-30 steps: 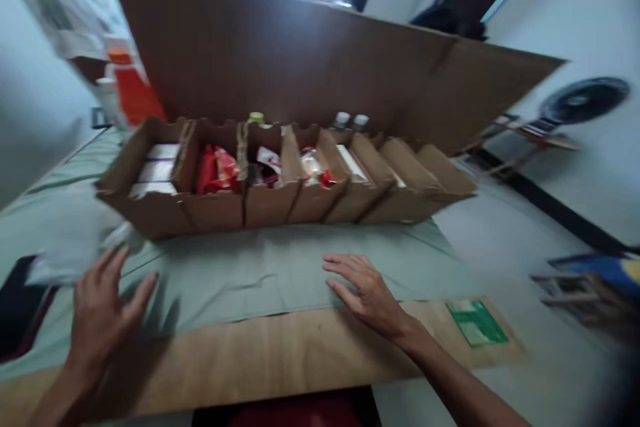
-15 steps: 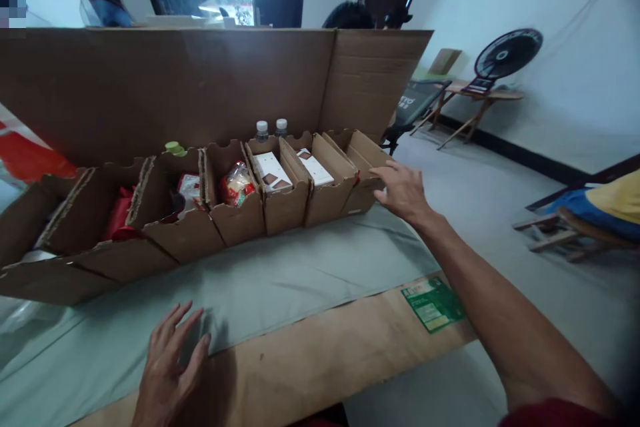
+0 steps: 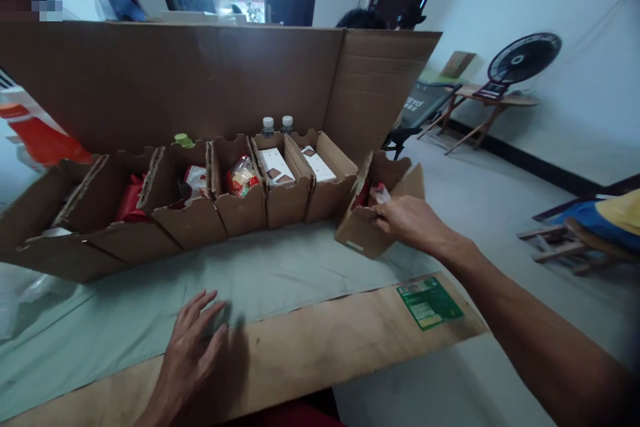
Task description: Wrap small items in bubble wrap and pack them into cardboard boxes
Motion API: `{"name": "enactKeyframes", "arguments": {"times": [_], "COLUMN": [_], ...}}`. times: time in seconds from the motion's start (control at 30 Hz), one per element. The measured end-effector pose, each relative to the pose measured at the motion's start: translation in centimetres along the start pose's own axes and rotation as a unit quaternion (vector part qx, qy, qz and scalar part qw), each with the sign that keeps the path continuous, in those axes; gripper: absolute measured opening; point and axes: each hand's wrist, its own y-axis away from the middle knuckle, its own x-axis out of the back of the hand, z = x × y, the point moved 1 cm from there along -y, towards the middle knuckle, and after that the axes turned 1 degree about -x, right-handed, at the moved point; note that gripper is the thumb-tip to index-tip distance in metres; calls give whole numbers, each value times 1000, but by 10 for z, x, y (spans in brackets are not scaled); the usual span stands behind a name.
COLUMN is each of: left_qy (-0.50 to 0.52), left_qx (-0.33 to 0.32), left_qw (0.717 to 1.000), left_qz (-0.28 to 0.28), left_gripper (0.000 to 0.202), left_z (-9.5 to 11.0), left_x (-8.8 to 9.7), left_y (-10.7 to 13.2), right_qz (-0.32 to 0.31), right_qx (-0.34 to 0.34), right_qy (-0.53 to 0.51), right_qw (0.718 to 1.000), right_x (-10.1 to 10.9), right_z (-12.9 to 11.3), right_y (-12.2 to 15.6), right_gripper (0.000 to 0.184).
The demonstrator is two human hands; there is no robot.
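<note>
My right hand (image 3: pixel 411 221) grips the near edge of the rightmost cardboard box (image 3: pixel 357 230), its thumb and fingers closed over the rim. That box stands turned at an angle, apart from the row, with a red and clear package (image 3: pixel 379 193) inside. Over the table's near part hovers my left hand (image 3: pixel 196 337), fingers apart and holding nothing. The row beside the gripped box includes a cardboard box (image 3: pixel 334 203) with a white carton (image 3: pixel 318 165), another white carton (image 3: pixel 277 168) in its neighbour, a red and clear food packet (image 3: pixel 243 177), and a red package (image 3: pixel 133 197).
A tall cardboard panel (image 3: pixel 225 80) stands behind the row, with two white-capped bottles (image 3: pixel 268 125) before it. A green printed sheet (image 3: pixel 430 303) lies on the wooden table edge (image 3: pixel 320 340). An orange-red object (image 3: pixel 43 137) is at left. A fan (image 3: pixel 520 60) stands far right.
My right hand has closed on the rightmost box, which has come toward me and swung out of the row. My left hand appears slightly farther right. The view has shifted a little.
</note>
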Motion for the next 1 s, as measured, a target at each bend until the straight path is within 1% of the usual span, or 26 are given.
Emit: {"name": "enactKeyframes", "arguments": {"times": [0.13,0.23,0.27,0.33,0.37,0.4,0.43,0.47,0.53,0.57,0.6,0.63,0.7,0.73,0.8,0.83,0.87,0.93,1.0], "left_qy": [42,74,84,103,114,126,137,147,166,173,179,185,199,209,234,247,258,270,271], "left_qx": [6,7,7,3,0,-1,0,1,10,17,23,29,36,37,37,38,40,49,64], "left_qw": [999,996,995,993,991,990,988,986,981,979,977,975,970,967,958,954,951,950,951], "left_qz": [-23,-47,-52,-60,-65,-71,-77,-84,-98,-104,-110,-116,-132,-142,-162,-167,-165,-148,-134], "left_gripper": [27,27,27,28,29,30,32,35,44,51,58,66,82,88,94,95,94,88,81], "left_z": [14,29,34,43,47,50,53,55,57,58,58,59,61,63,67,69,70,71,69], "left_x": [7,6,4,0,-3,-6,-9,-13,-20,-25,-31,-38,-55,-63,-78,-84,-88,-92,-90], "left_y": [-10,-20,-22,-26,-27,-27,-27,-27,-28,-29,-31,-34,-40,-44,-52,-55,-58,-62,-62], "right_qz": [-121,-171,-184,-195,-186,-163,-120,-59,106,184,249,279,263,203,126,102,95,89,64], "right_qx": [31,57,64,75,78,76,65,41,-40,-90,-139,-186,-254,-274,-290,-292,-292,-289,-276], "right_qy": [23,-2,-36,-160,-236,-306,-357,-387,-393,-386,-383,-397,-445,-462,-496,-512,-527,-549,-556], "right_qw": [992,984,980,965,950,935,924,920,913,900,879,854,818,818,809,802,792,779,781], "right_x": [6,8,9,16,21,27,33,39,43,40,32,21,-11,-29,-59,-70,-78,-85,-84], "right_z": [-61,-111,-126,-147,-153,-154,-150,-140,-109,-89,-68,-48,-16,-6,2,2,1,-2,1], "right_y": [-4,-13,-15,-14,-10,-4,4,14,41,56,72,88,112,120,128,127,125,118,109], "right_gripper": [18,20,20,19,20,21,24,24,19,15,13,15,26,32,32,30,27,23,21]}}
